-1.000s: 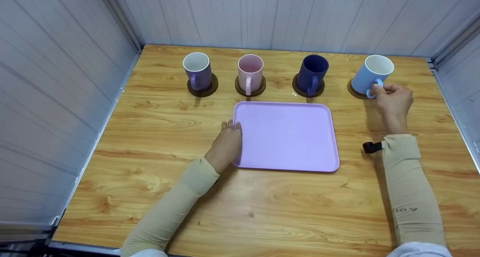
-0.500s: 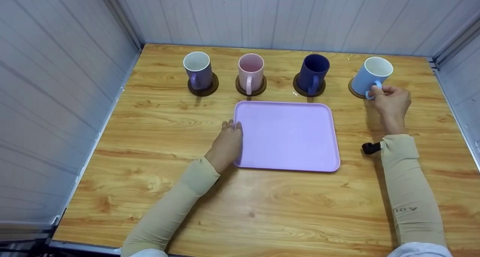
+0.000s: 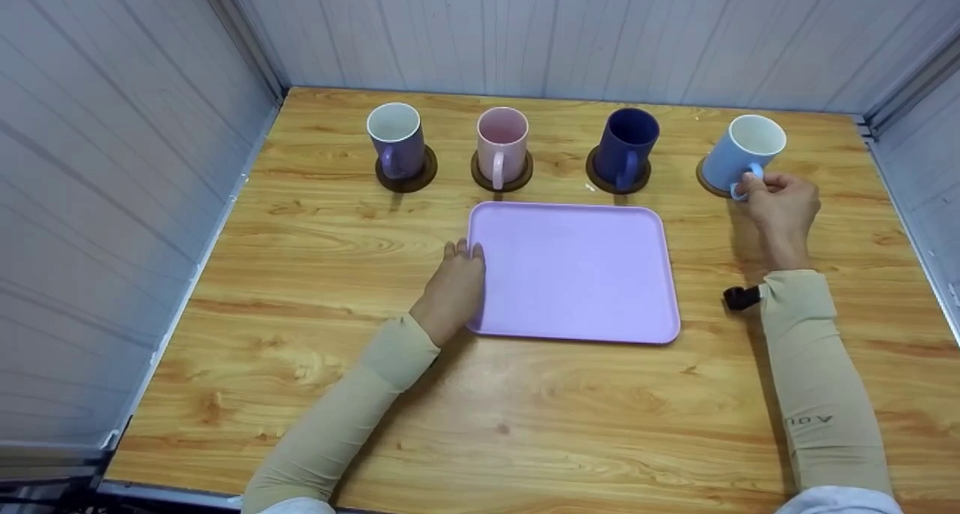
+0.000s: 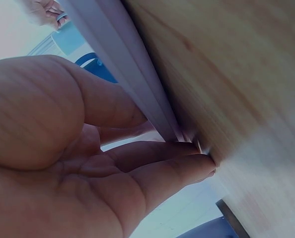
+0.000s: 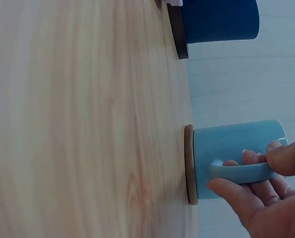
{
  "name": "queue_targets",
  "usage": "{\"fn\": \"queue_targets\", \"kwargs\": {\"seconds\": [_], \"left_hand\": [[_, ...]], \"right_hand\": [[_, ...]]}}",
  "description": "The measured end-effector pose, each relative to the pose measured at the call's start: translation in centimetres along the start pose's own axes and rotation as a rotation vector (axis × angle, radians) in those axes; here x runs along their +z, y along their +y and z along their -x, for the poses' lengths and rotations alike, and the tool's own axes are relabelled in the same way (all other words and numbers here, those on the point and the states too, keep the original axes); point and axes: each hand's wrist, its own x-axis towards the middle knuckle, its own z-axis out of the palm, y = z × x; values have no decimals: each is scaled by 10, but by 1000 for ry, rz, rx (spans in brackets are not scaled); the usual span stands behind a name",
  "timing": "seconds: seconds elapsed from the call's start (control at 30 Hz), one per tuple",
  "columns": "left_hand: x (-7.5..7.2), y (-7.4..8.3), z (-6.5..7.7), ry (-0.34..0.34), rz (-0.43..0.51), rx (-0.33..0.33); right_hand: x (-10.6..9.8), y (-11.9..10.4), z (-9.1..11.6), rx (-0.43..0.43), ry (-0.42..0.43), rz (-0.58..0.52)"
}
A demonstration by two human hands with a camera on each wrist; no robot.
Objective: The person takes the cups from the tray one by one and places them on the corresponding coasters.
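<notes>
At the far right, a light blue mug with a white inside sits on a round brown coaster. My right hand grips its handle, thumb on top and fingers through the loop, as the right wrist view shows. My left hand is at the left edge of a flat lilac tray. In the left wrist view its thumb lies along the tray's rim and its fingertips are at the rim's underside, close to the wood.
Along the back stand a purple mug, a pink mug and a dark blue mug, each on a brown coaster with its handle toward me. Pale panel walls border the wooden table at the back and sides.
The light blue mug and my right hand have shifted very slightly toward me. My left hand and the tray stay where they were.
</notes>
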Motion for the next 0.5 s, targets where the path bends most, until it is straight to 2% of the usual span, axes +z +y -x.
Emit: {"fn": "queue_targets", "kwargs": {"seconds": [0.5], "left_hand": [[-1, 1, 0, 2, -2, -1]], "right_hand": [[0, -1, 2, -16, -18, -5]]}}
